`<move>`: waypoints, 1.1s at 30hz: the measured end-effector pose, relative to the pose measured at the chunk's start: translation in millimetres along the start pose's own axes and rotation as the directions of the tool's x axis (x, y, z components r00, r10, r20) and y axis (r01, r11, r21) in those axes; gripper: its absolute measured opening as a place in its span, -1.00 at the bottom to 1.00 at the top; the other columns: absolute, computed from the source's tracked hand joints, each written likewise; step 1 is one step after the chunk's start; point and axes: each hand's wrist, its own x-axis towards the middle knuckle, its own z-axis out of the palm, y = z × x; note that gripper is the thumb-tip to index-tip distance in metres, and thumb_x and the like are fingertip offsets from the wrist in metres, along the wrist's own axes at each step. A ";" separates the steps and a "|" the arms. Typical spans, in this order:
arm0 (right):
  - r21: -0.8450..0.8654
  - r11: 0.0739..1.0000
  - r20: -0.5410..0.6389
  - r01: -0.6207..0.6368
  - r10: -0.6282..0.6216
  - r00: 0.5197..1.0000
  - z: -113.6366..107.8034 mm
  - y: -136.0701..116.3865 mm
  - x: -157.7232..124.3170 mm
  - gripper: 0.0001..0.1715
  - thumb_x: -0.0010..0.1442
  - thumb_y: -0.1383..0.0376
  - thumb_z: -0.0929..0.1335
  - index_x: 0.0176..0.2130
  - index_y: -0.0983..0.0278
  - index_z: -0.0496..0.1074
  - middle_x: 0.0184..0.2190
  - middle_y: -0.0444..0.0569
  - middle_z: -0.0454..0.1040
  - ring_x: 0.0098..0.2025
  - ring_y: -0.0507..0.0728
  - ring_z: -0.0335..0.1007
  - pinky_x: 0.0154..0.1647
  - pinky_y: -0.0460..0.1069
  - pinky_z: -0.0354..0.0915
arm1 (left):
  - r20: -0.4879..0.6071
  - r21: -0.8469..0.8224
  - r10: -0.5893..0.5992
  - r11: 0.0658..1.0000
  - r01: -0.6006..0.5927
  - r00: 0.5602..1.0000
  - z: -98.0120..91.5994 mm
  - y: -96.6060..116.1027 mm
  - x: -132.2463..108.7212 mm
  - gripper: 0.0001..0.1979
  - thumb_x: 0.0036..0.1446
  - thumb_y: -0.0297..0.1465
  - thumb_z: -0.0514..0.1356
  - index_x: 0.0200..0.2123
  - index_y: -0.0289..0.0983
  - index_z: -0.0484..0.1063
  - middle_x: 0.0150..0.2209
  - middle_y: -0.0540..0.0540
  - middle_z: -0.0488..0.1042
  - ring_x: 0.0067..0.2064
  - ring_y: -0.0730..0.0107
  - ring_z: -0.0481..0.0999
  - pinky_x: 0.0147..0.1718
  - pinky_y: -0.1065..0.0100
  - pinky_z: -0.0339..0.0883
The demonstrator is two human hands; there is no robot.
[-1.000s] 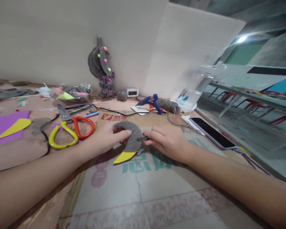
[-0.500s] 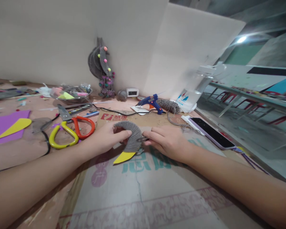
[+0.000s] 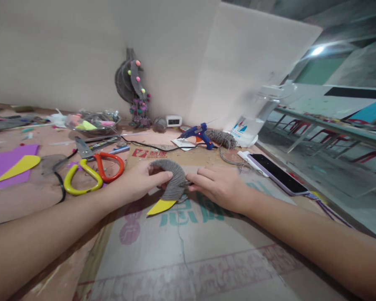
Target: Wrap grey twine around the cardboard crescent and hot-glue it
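Observation:
A yellow crescent [image 3: 162, 207], mostly wound with grey yarn [image 3: 176, 182], is tilted above the printed cardboard [image 3: 150, 255]; its bare yellow tip points down and left. My left hand [image 3: 147, 177] is closed on the crescent's upper left part, thumb across the front and the other fingers behind it. At the crescent's right edge my right hand [image 3: 217, 184] pinches the grey yarn between thumb and fingers, close against the wound part. The fingertips of the right hand partly hide the strand.
Scissors [image 3: 92, 167], a purple sheet with a yellow cutout [image 3: 19, 168] and a bowl of bits [image 3: 94, 123] lie left. Behind are a blue glue gun [image 3: 198, 134], grey yarn skein [image 3: 222, 139], small clock [image 3: 173, 121] and a decorated crescent ornament [image 3: 133, 83]. A phone [image 3: 277, 173] lies right.
The right hand's fingertips have shifted slightly against the crescent's edge, and less loose yarn shows there. The left hand keeps its hold. The view has moved a little.

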 end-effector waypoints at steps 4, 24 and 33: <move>0.050 0.999 -0.019 -0.022 0.022 1.000 -1.2 -0.7 1.8 -0.63 0.26 0.13 0.16 -0.19 0.27 0.41 -0.51 -0.11 0.38 -0.48 0.00 0.21 -0.48 -0.07 -0.01 | 0.003 -0.004 -0.008 1.000 0.008 1.000 0.1 1.3 -0.5 -0.81 0.04 -0.34 0.12 -0.31 -0.31 0.44 -0.32 -0.04 0.53 -0.31 0.40 0.49 -0.34 0.45 0.36; 0.430 0.829 0.078 -0.357 0.360 0.930 -3.0 -3.2 2.8 -0.57 0.15 0.05 0.25 -0.14 0.31 0.37 -0.39 -0.03 0.45 -0.40 0.05 0.31 -0.40 -0.08 0.14 | 0.026 -0.100 -0.017 0.995 0.020 1.000 0.8 -0.7 0.4 -0.76 0.04 -0.29 0.14 -0.29 -0.33 0.45 -0.35 -0.07 0.52 -0.39 0.42 0.46 -0.40 0.44 0.34; 0.790 0.147 0.498 -0.595 0.412 0.763 -3.4 -14.3 18.8 -0.76 0.09 0.18 0.30 -0.41 0.31 0.40 -0.54 -0.18 0.31 -0.50 -0.05 0.18 -0.47 -0.14 0.12 | 0.050 -0.068 -0.001 0.998 0.004 0.999 1.2 1.5 0.4 -0.73 0.04 -0.22 0.13 -0.41 -0.32 0.45 -0.48 -0.03 0.48 -0.47 0.48 0.41 -0.49 0.48 0.25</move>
